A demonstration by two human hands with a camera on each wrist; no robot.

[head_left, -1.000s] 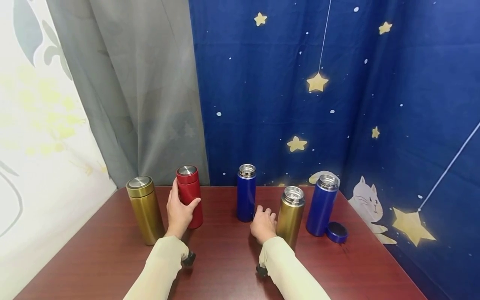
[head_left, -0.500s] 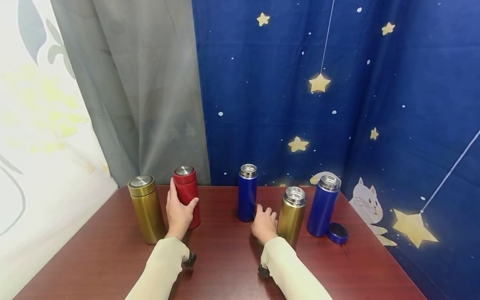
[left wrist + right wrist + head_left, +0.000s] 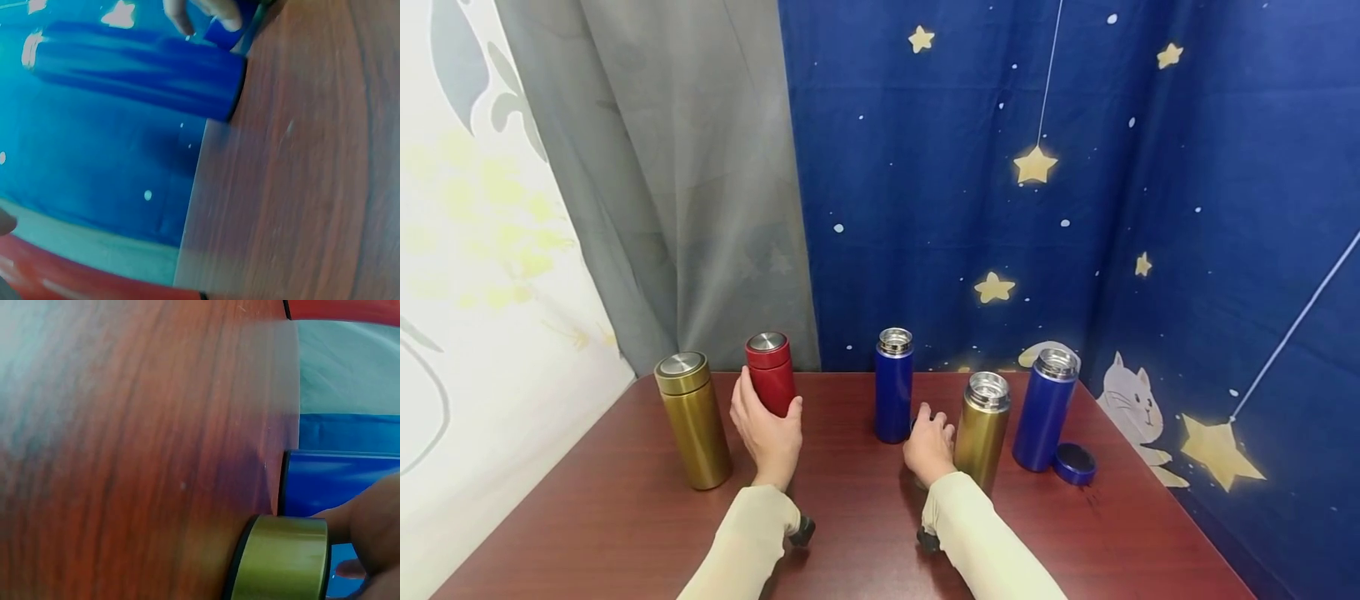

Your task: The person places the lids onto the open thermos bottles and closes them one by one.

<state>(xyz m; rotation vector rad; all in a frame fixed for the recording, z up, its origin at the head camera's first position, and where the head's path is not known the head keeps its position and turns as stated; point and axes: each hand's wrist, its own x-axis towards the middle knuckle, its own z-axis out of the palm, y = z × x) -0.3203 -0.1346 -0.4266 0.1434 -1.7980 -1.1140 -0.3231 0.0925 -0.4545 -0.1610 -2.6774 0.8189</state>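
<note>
A red thermos bottle (image 3: 772,385) with a steel-topped lid stands at the back left, and my left hand (image 3: 767,433) grips its body, thumb on the right side. The base is hidden by that hand in the head view. My right hand (image 3: 929,450) hangs low with loosely bent fingers between a lidless blue thermos bottle (image 3: 892,396) and a lidless gold thermos bottle (image 3: 981,437). In the left wrist view one of its fingertips overlaps a small blue lid (image 3: 219,36). A gold lid (image 3: 278,562) sits close under this hand in the right wrist view.
On the left stands another gold thermos bottle (image 3: 694,433), its lid on. At the right is a second lidless blue thermos bottle (image 3: 1042,417), with a blue lid (image 3: 1075,465) lying beside it. Curtains hang behind the wooden table (image 3: 850,525).
The red thermos bottle has shifted slightly left. My left wrist and sleeve have swung right and the hand sits lower on the bottle. The right hand has stayed nearly still.
</note>
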